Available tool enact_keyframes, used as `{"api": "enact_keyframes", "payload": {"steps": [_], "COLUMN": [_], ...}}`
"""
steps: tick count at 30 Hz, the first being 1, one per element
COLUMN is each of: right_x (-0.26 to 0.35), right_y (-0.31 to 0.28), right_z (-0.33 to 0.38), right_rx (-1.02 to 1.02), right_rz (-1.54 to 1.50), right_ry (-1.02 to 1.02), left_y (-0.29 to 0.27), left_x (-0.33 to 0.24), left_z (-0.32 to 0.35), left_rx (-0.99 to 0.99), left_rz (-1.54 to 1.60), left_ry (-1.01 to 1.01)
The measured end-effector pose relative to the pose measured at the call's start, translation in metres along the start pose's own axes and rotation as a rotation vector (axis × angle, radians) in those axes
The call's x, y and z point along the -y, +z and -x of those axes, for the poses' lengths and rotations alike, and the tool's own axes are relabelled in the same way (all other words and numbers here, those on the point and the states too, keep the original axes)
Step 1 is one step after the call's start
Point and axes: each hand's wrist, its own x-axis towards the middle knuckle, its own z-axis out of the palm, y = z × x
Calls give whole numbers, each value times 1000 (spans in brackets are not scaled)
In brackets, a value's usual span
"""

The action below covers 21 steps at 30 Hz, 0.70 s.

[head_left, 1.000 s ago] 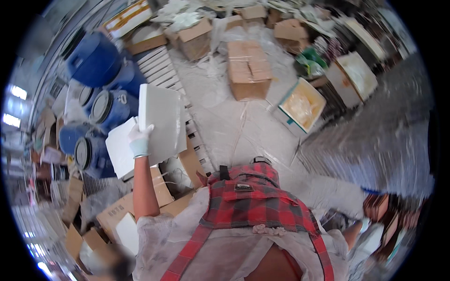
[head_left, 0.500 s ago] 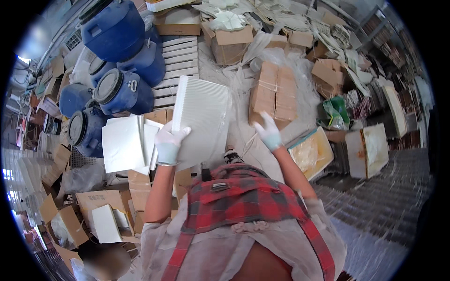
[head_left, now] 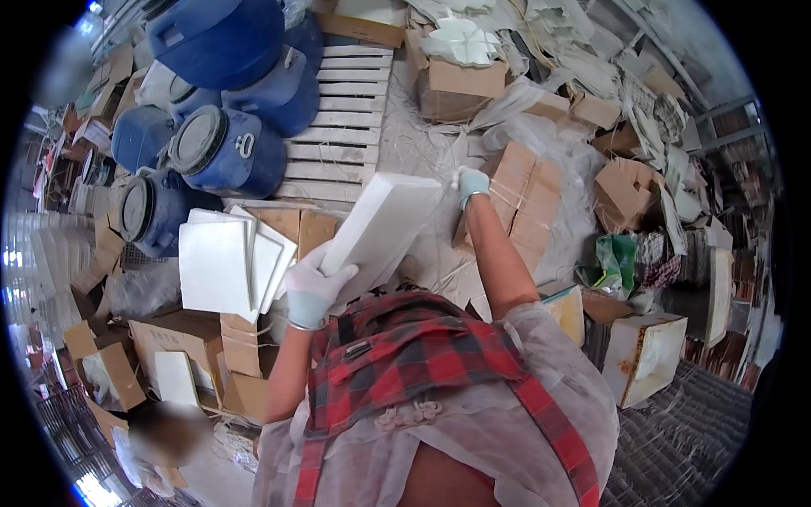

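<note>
Resting across the left fingers (head_left: 334, 275), the white slab (head_left: 382, 228) tilts upward.

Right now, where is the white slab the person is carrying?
In the head view, the white slab sits centre frame, gripped by the left hand at its near end and the right hand at its far end, above the cardboard boxes.

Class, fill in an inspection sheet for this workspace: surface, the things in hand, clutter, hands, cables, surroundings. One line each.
Surface: pale floor, mostly covered; white slatted pallet lying on it.
Things in hand: flat white slab, tilted, held up off the floor.
Clutter: stack of white tiles, cardboard boxes, crumpled plastic sheeting.
Hands: both gloved; left hand grips the slab's near end, right hand at its far corner, grip unclear.
Cables: nothing seen.
Surroundings: blue lidded drums, metal grating.
</note>
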Motion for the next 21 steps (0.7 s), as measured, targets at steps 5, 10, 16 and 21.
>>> {"api": "enact_keyframes", "payload": {"steps": [5,10,16,21], "right_x": [-108,-224,-243,-227], "right_y": [-8,-49,-74,-61], "right_z": [34,236,394,401], "right_rx": [455,590,743,919], "right_rz": [38,160,208,183], "right_ry": [670,1009,1119,990], "left_y": [-38,-49,-58,-35], "left_x": [-5,47,86,108], "left_z": [-24,-61,-81,-82], "left_rx": [42,-224,-478,-600], "left_rz": [36,554,792,574], "left_ry": [-102,-233,-385,-501]}}
